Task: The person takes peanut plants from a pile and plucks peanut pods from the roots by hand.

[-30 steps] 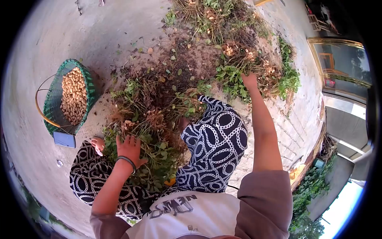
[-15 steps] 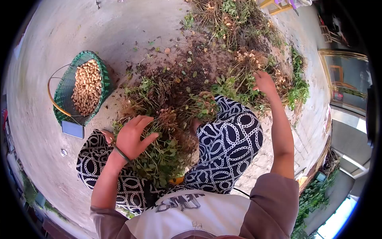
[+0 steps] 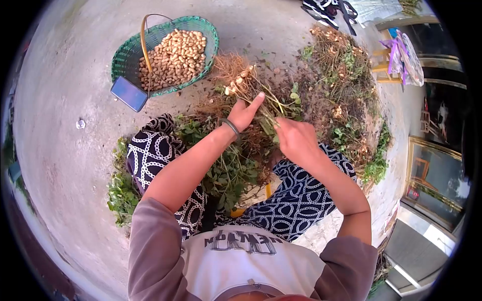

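Note:
A pulled-up peanut plant [image 3: 242, 83], with pale pods and reddish roots at its far end, is held between my two hands. My right hand [image 3: 298, 141] is closed round its green stems. Against the stems nearer the roots is my left hand [image 3: 243, 114], its thumb laid across them and its other fingers mostly hidden. Below my hands, more leafy peanut plants [image 3: 226, 173] lie between my knees. Just beyond my left hand stands a green woven basket [image 3: 215, 37] of loose peanuts [image 3: 178, 55].
A phone [image 3: 129, 94] rests against the basket's near side. More uprooted plants [image 3: 346, 65] and scattered soil spread along the right. Farther right is a yellow stool [image 3: 384, 65] with a purple bag [image 3: 396, 55]. Dark sandals [image 3: 331, 11] lie at the back.
My hands, apart before, have come together at one peanut plant. My right hand has brought it in from the pile on the right. The view has shifted, so the basket appears farther right.

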